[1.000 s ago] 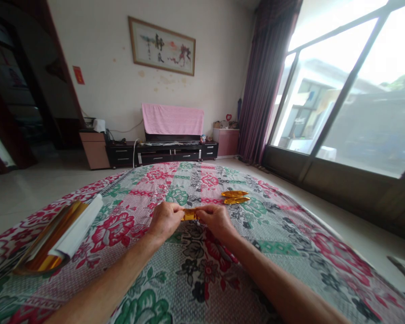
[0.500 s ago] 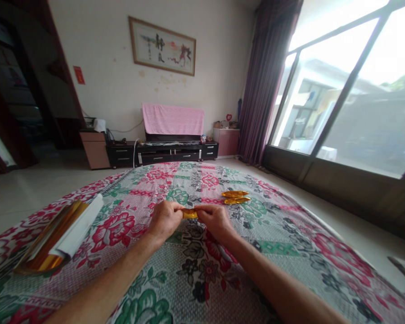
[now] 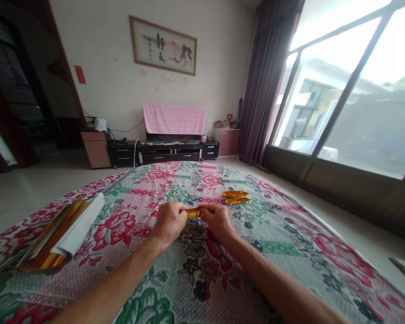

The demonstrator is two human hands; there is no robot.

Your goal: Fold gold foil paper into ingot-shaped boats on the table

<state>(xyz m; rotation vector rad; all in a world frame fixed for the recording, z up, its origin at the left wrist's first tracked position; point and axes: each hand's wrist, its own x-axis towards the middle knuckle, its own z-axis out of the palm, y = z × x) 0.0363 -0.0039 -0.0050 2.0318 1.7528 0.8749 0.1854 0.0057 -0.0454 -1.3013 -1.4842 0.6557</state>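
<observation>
Between my two hands, above the middle of the flowered tablecloth, is a small piece of gold foil paper [image 3: 193, 213]. My left hand [image 3: 171, 220] pinches its left end with closed fingers. At its right end, the fingers of my right hand [image 3: 218, 219] are closed on it too. Two folded gold boat-like pieces [image 3: 236, 197] lie side by side on the cloth, beyond my right hand and a little to its right.
On the left of the cloth-covered table [image 3: 148, 279] lies a stack of gold and white paper sheets [image 3: 59, 238]. Behind the table stand a low black cabinet [image 3: 168, 155] and a pink-covered screen [image 3: 173, 118]. A window is at the right.
My left hand has moved slightly right, closer to my right hand, and less of the gold paper shows between them. The view has barely shifted.
</observation>
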